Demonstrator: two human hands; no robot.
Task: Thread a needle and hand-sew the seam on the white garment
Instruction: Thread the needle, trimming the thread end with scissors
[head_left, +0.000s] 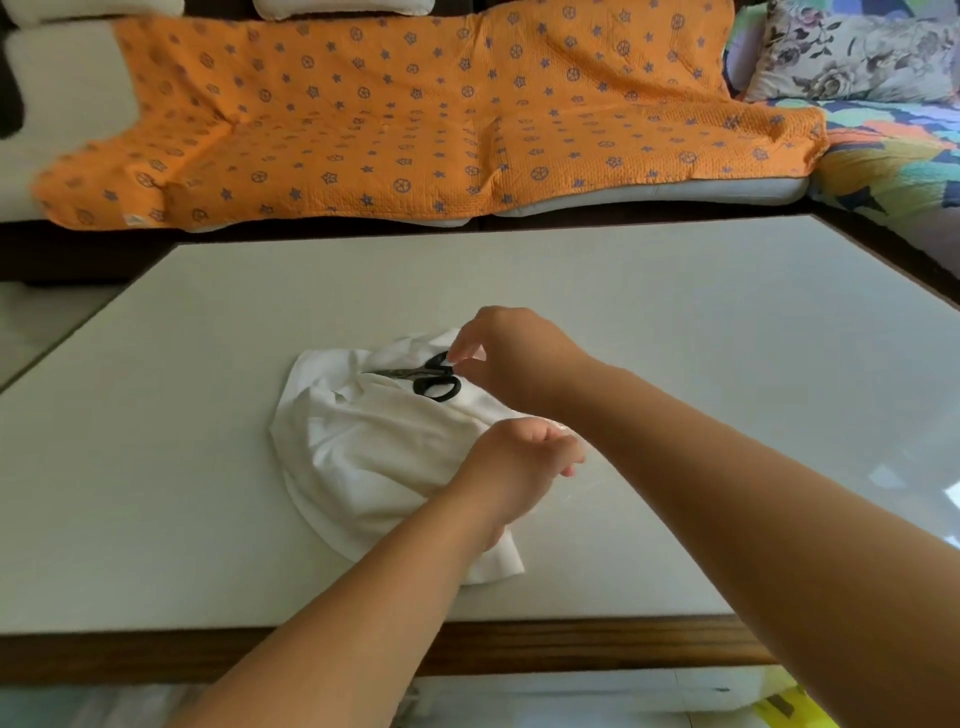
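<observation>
The white garment (374, 447) lay crumpled in a soft, creased heap at the centre of the frame, on the pale worktop (197, 519). Black-handled scissors (415, 376) rested shut on its upper folds, blades pointing left. The right hand (511, 353) hovered at the handles with bent fingers touching them; a firm grip could not be told. The left hand (519, 462) sat loosely curled over the garment's right edge, its contents unclear. An orange patterned cover (389, 114) spread across the top.
</observation>
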